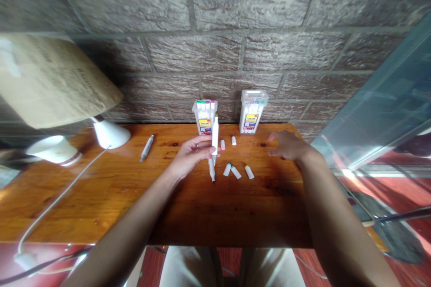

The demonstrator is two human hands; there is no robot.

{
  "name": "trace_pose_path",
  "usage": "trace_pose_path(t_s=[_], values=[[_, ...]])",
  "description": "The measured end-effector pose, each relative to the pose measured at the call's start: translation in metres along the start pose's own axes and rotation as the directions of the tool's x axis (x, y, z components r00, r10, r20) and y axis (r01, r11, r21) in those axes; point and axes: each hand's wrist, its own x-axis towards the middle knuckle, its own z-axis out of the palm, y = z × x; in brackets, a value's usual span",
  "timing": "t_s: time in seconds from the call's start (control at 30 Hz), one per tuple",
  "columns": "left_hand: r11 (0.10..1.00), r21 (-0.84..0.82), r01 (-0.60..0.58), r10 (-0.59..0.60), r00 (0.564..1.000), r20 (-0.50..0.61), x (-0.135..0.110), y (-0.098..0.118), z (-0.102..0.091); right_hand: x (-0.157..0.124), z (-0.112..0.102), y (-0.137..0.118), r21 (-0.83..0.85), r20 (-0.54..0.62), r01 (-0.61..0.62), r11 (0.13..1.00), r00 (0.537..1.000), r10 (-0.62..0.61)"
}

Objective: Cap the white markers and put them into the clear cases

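My left hand [193, 154] is closed around a white marker [215, 136], which stands upright between thumb and fingers with a narrow tip at the top. Just below the fingers, an uncapped marker [212, 171] points its dark tip towards me; I cannot tell whether the hand touches it. Several loose marker caps lie nearby, among them a yellow-marked cap [249, 171], a pink-marked cap [222, 145] and a plain white cap [233, 141]. To the right, my right hand [288, 145] hovers over the wooden table [235, 215], holding nothing, its fingers apart.
Against the brick wall stand two clear marker cases, the left case [204, 121] partly behind my hand and the right case [252, 114]. Another marker [147, 148] lies left. Further left are a lamp [109, 132], its cord, and a paper cup [55, 150]. A glass panel [377, 94] borders the right.
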Motion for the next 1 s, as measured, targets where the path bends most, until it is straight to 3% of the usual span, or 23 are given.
trace_pose_path(t_s=[0.13,0.27,0.47,0.57,0.67,0.83,1.0], values=[[1.000,0.008,0.003,-0.002,1.000,-0.004,0.000,0.000,0.000,0.005,-0.001,0.022,0.009,0.073,-0.089,0.996,0.993,0.089],[1.000,0.016,0.004,-0.005,1.000,0.011,0.000,-0.001,0.000,0.008,0.005,0.020,0.072,0.088,-0.080,0.994,0.993,0.074],[1.000,0.001,0.016,-0.016,1.000,0.022,0.000,0.000,0.000,0.003,0.012,-0.017,0.181,0.048,0.106,0.978,0.992,-0.116],[1.000,-0.005,0.019,-0.019,0.999,0.031,0.000,-0.001,0.001,0.002,0.018,-0.036,0.272,0.046,0.237,0.933,0.965,-0.258],[1.000,-0.011,0.025,-0.025,0.999,0.025,0.000,-0.001,0.000,0.002,0.024,-0.045,0.335,-0.040,0.375,0.864,0.922,-0.384],[0.998,-0.041,0.056,-0.058,0.998,-0.032,-0.001,0.000,0.001,0.006,0.029,-0.041,0.264,-0.025,0.380,0.886,0.921,-0.388],[0.997,-0.006,0.081,-0.081,0.996,-0.020,-0.001,0.001,0.003,0.008,0.030,-0.041,0.250,-0.025,0.366,0.896,0.928,-0.372]])
